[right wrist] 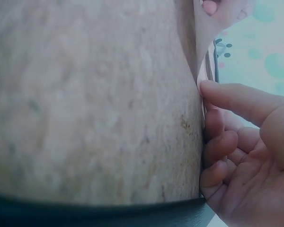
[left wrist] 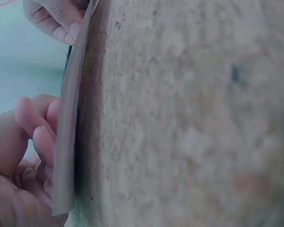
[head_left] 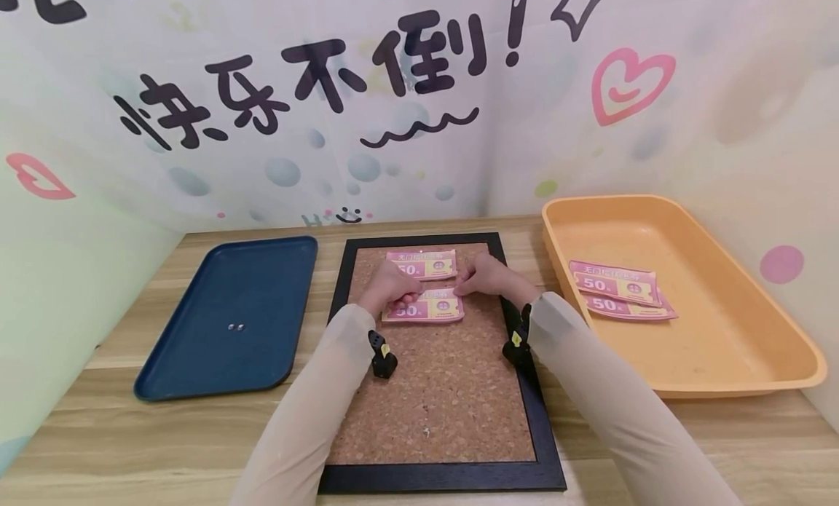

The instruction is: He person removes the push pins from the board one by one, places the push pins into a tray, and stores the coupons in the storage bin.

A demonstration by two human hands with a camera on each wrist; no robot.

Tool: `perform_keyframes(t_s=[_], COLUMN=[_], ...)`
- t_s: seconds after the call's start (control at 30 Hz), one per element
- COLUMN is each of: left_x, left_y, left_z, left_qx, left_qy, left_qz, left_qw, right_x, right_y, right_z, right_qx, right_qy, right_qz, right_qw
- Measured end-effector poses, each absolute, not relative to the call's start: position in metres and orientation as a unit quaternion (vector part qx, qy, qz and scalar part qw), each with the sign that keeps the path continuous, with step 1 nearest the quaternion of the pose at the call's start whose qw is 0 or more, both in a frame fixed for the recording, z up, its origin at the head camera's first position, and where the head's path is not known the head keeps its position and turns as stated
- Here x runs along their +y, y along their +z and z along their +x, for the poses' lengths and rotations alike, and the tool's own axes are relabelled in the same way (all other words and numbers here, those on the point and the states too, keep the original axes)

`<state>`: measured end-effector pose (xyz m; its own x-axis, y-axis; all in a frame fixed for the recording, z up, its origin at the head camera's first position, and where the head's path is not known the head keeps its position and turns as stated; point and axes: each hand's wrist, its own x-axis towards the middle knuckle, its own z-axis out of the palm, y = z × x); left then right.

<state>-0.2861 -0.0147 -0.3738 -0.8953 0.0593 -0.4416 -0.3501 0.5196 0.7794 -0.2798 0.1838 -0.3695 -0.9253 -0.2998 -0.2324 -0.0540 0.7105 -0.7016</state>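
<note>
Two pink coupons lie one above the other on the cork board (head_left: pixel 452 397). My left hand (head_left: pixel 391 285), fingers curled, grips the upper left part of the lower coupon (head_left: pixel 435 311). At that coupon's upper right corner, my right hand (head_left: pixel 490 277) pinches the edge between thumb and fingers. The upper coupon (head_left: pixel 429 262) lies just beyond, partly hidden by the left hand. In the left wrist view the coupon (left wrist: pixel 66 161) stands slightly off the cork, the left hand (left wrist: pixel 23 156) behind it. The right wrist view shows the right hand (right wrist: pixel 255 142) low against the board's surface.
A blue tray (head_left: pixel 262 287) with two small silver pieces (head_left: pixel 236 327) stands left of the board. At the right is an orange bin (head_left: pixel 721 324) holding two more pink coupons (head_left: pixel 616 284). A printed cloth (head_left: pixel 426 186) hangs behind the wooden table (head_left: pixel 79 433).
</note>
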Motion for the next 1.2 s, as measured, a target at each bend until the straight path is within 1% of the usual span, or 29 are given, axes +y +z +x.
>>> perform_keyframes(t_s=[0.37, 1.2], left_x=[-0.0175, -0.0219], left_y=[-0.3793, -0.3809], left_z=[-0.2885, -0.2852], left_qx=[0.851, 0.852], left_qy=[0.478, 0.479], left_qz=[-0.048, -0.005], left_qw=[0.214, 0.21], right_x=[0.1848, 0.1829], right_y=[-0.3694, -0.3694], right_z=[-0.2782, -0.2753], right_qx=[0.913, 0.908], right_qy=[-0.362, -0.384], right_qz=[-0.094, -0.08], right_qw=[0.161, 0.146])
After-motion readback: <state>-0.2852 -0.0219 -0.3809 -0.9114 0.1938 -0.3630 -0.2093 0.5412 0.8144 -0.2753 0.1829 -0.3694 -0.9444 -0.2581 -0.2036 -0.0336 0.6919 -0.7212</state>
